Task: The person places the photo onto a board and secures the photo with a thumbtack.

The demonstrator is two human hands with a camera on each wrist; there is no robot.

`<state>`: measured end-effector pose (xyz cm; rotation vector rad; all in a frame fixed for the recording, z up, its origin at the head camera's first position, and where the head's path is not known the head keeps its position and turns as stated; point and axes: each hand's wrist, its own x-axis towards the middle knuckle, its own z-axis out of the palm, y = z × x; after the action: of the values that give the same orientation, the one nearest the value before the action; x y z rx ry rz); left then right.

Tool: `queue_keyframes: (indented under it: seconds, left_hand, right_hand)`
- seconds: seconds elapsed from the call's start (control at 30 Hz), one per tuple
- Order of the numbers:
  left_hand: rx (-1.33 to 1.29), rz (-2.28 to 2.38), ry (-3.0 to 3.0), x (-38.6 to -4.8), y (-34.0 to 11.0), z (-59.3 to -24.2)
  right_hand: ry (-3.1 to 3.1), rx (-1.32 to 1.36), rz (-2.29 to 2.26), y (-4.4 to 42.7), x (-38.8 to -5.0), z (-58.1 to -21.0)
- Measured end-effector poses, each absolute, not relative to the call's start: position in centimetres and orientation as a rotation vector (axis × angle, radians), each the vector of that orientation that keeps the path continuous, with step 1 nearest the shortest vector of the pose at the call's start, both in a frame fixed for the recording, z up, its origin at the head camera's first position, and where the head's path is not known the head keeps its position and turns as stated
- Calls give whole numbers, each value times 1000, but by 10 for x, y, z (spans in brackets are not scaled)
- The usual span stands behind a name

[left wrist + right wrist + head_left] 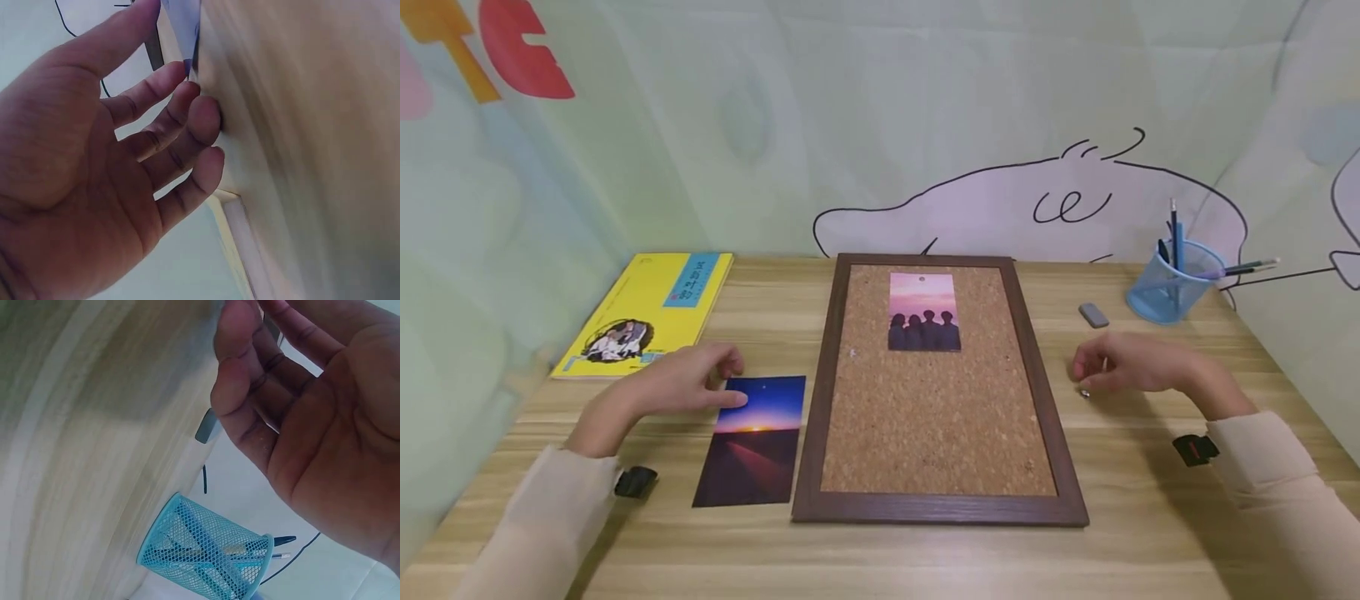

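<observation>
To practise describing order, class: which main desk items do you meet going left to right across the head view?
Yellow book, sunset photo, framed corkboard, grey eraser, blue pen cup.

A: Hands, counted?
B: Two: one left hand (677,379), one right hand (1138,362).
A: Pictures?
B: Two again: one sunset print (748,467), one pink-sky print (921,292), with four silhouetted figures (929,333) on the latter.
A: Backing?
B: Just one cork board (940,417).
A: Little bits?
B: One shiny metal piece (1084,393), one grey block (1093,315).
A: Reading matter?
B: One yellow book (625,296).
A: And for writing?
B: One blue mesh cup (1157,296); several pens and pencils (1179,246), too overlapped for an exact tally.
A: Sleeves (542,521)?
B: Two.
</observation>
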<state>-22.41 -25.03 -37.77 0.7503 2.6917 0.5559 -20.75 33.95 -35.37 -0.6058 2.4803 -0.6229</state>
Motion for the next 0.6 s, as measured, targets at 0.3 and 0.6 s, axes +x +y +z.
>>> queue_keyframes:
  seconds: [0.3, 0.6]
  left_hand:
    - [687, 547, 2736, -214, -250, -379]
    - [676, 637, 2684, -212, -254, -379]
  right_hand:
    - [2462, -652, -639, 339, -204, -360]
    - [2450, -651, -655, 340, -202, -361]
